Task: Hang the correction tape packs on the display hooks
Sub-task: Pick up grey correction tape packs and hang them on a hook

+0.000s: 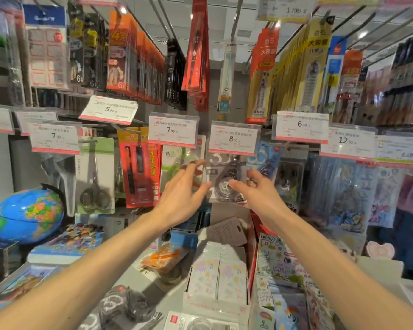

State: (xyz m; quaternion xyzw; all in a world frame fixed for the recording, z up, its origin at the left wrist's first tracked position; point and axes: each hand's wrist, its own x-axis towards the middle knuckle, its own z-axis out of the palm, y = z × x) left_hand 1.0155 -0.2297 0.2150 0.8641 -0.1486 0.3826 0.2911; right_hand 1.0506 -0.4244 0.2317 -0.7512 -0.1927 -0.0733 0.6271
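Pack: clear plastic correction tape pack with dark grey dispenser [227, 179], hanging under the 8.00 price tag [234, 138].
Left hand [184, 189]: fingers spread, released, just left of pack.
Right hand [258, 191]: open, thumb at pack's lower right edge; grasp unclear.
Cardboard box below hands [216, 303]: pastel card packs.

The white price label reading 8.00 [234, 138] covers the top of the clear grey correction tape pack [227, 181], so its hanging hole and hook stay hidden. The left hand [185, 189] overlaps the green-and-white blister pack [174, 160] behind it. The small print on every label is blurred. The transparent pack with a red corner tag [200, 323] is cut off by the bottom edge.
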